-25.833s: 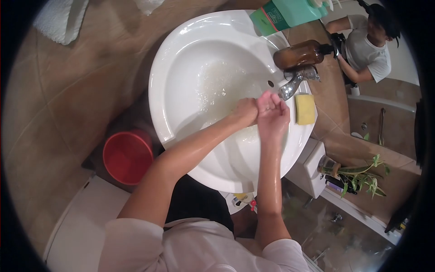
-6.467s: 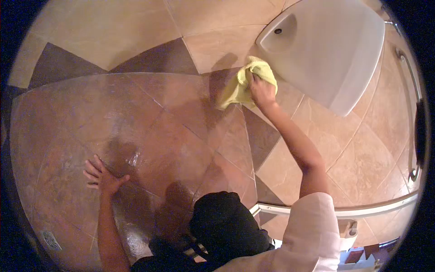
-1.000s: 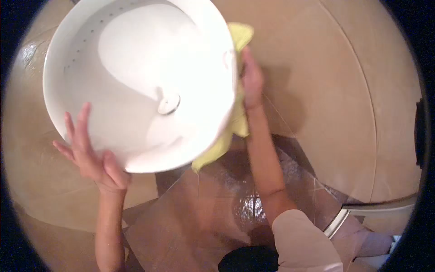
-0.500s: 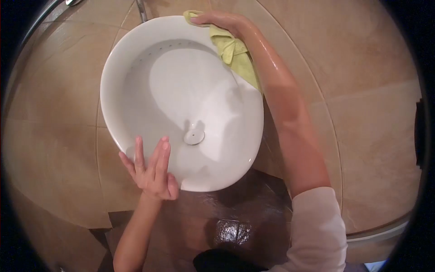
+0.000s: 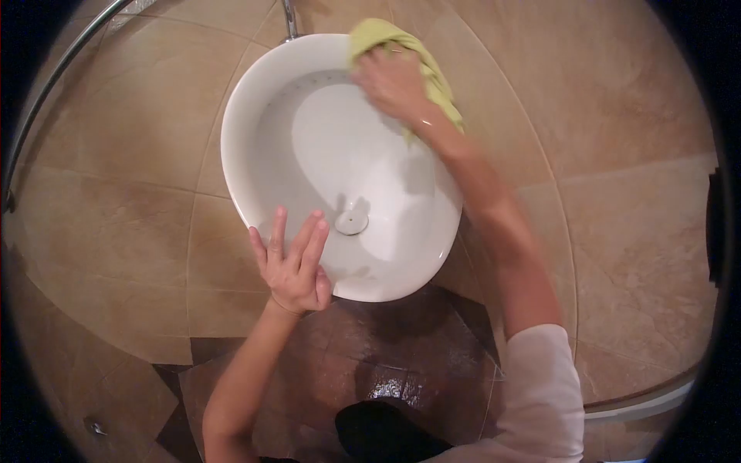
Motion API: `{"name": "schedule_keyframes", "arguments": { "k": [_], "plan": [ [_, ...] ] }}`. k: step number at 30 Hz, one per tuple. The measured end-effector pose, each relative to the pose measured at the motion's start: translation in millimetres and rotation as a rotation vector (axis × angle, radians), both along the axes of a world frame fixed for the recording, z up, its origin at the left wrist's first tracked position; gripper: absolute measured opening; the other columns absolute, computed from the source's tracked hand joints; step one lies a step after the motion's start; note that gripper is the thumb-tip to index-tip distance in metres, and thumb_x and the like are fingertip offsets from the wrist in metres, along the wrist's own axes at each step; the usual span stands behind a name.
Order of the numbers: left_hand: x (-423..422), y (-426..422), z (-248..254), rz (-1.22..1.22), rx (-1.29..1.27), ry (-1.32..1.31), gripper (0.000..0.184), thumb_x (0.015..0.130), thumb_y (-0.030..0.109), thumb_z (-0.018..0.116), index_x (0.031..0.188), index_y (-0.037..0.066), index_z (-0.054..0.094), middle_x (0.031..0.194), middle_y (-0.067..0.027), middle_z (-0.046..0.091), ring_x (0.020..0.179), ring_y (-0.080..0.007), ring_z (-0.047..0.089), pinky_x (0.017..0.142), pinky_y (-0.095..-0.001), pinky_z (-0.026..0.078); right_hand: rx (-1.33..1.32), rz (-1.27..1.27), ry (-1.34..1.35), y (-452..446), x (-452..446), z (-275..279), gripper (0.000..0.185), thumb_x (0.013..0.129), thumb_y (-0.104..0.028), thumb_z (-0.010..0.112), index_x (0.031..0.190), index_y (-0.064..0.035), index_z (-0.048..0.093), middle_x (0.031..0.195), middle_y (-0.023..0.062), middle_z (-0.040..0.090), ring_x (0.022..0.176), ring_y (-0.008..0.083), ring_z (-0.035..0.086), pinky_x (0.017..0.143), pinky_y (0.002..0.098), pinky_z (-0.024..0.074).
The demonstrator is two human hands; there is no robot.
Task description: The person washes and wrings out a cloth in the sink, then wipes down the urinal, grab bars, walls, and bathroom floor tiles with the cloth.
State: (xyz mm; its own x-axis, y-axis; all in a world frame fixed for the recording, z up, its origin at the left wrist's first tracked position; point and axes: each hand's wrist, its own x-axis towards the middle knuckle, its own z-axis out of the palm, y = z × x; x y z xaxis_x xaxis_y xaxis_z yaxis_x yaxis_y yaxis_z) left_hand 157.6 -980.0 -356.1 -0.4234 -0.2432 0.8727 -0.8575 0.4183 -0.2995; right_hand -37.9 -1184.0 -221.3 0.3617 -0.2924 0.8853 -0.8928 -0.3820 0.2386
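A white oval basin (image 5: 332,131) fills the middle of the view, with a round drain cover (image 5: 352,221) in its floor. My right hand (image 5: 392,83), slightly blurred, has its fingers bent over a yellow-green cloth (image 5: 378,32) at the far right rim. The cloth drapes along the outer edge and partly shows beneath my wrist. My left hand (image 5: 295,266) rests at the near left rim, palm up, with its fingers spread over the basin. It holds nothing; whether it bears on the rim I cannot tell.
A metal pipe (image 5: 289,19) stands just behind the basin. A curved chrome bar (image 5: 58,69) runs down the left side. Beige tiles (image 5: 139,123) surround the basin, and dark, wet-looking tiles (image 5: 351,339) lie on the near side. A small metal fitting (image 5: 95,427) is at lower left.
My right hand has turned over and now presses its knuckled fingers into the cloth, which is bunched at the far rim. The view has shifted, so the basin appears farther right. My left hand stays spread.
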Motion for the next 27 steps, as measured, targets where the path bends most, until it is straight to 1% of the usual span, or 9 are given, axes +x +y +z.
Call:
{"name": "schedule_keyframes", "arguments": {
  "k": [1,6,9,11,13,16,20,24,27],
  "plan": [
    [0,0,0,0.001,-0.007,0.002,0.061,0.067,0.015,0.034,0.124,0.002,0.049,0.116,-0.0098,0.060,0.129,-0.0387,0.033,0.110,-0.0505,-0.001,-0.240,0.027,0.016,-7,23,1,0.034,0.088,-0.030,0.043,0.114,-0.0096,0.054,0.110,0.0112,0.058,0.101,0.0323,0.055,0.078,0.0479,0.0425],
    [2,-1,-2,0.039,0.000,0.004,0.054,0.074,0.021,0.031,0.120,0.004,0.055,0.115,-0.0080,0.061,0.127,-0.0369,0.037,0.110,-0.0507,0.002,0.028,0.542,0.259,28,99,27,0.037,0.086,-0.023,0.044,0.121,-0.0117,0.050,0.119,0.0116,0.054,0.109,0.0259,0.053,0.088,0.0425,0.0418],
    [3,1,1,0.054,0.017,0.005,0.053,0.075,0.022,0.030,0.118,0.005,0.056,0.114,-0.0075,0.061,0.125,-0.0363,0.039,0.110,-0.0508,0.003,0.235,0.476,0.510,-2,79,36,0.046,0.090,-0.031,0.043,0.132,-0.0128,0.042,0.134,0.0123,0.043,0.124,0.0225,0.042,0.103,0.0363,0.0319],
    [1,3,1,0.051,0.007,0.015,0.053,0.074,0.021,0.031,0.118,0.005,0.057,0.114,-0.0075,0.061,0.125,-0.0361,0.039,0.110,-0.0508,0.003,0.707,0.724,-0.039,-24,51,45,0.051,0.092,-0.038,0.041,0.136,-0.0107,0.038,0.140,0.0118,0.037,0.127,0.0221,0.038,0.107,0.0346,0.0275],
    [2,1,2,0.044,0.000,0.027,0.054,0.073,0.021,0.031,0.118,0.005,0.057,0.113,-0.0075,0.061,0.125,-0.0359,0.040,0.110,-0.0507,0.003,0.579,0.775,-0.300,-46,16,46,0.054,0.093,-0.044,0.037,0.132,-0.0066,0.043,0.132,0.0134,0.046,0.121,0.0219,0.044,0.103,0.0359,0.0320],
    [2,-2,0,-0.012,-0.017,0.067,0.055,0.071,0.020,0.033,0.118,0.005,0.058,0.113,-0.0070,0.062,0.124,-0.0356,0.041,0.110,-0.0506,0.004,0.402,0.530,-0.348,-40,3,65,0.045,0.092,-0.044,0.038,0.094,-0.0066,0.063,0.081,0.0116,0.062,0.076,0.0254,0.059,0.070,0.0379,0.0440],
    [2,0,2,-0.008,-0.019,0.059,0.056,0.068,0.019,0.034,0.117,0.006,0.059,0.113,-0.0067,0.062,0.123,-0.0342,0.042,0.110,-0.0505,0.004,-0.200,0.325,-0.300,-29,72,72,0.020,0.079,-0.025,0.045,0.078,-0.0172,0.064,0.074,0.0050,0.063,0.073,0.0274,0.060,0.064,0.0457,0.0434],
    [2,1,5,-0.024,-0.013,0.061,0.057,0.065,0.019,0.036,0.116,0.006,0.059,0.112,-0.0061,0.062,0.120,-0.0325,0.045,0.110,-0.0505,0.004,-0.258,0.949,-0.107,16,168,62,0.020,0.083,-0.026,0.051,0.071,-0.0123,0.061,0.068,0.0084,0.058,0.065,0.0278,0.057,0.062,0.0420,0.0418],
    [3,2,10,-0.018,-0.011,0.032,0.058,0.064,0.019,0.036,0.115,0.006,0.059,0.109,-0.0058,0.063,0.116,-0.0309,0.049,0.110,-0.0509,0.005,-0.145,0.879,0.223,52,166,56,0.022,0.082,-0.026,0.052,0.067,-0.0105,0.056,0.067,0.0075,0.056,0.066,0.0260,0.056,0.060,0.0409,0.0413]
  ]
}}
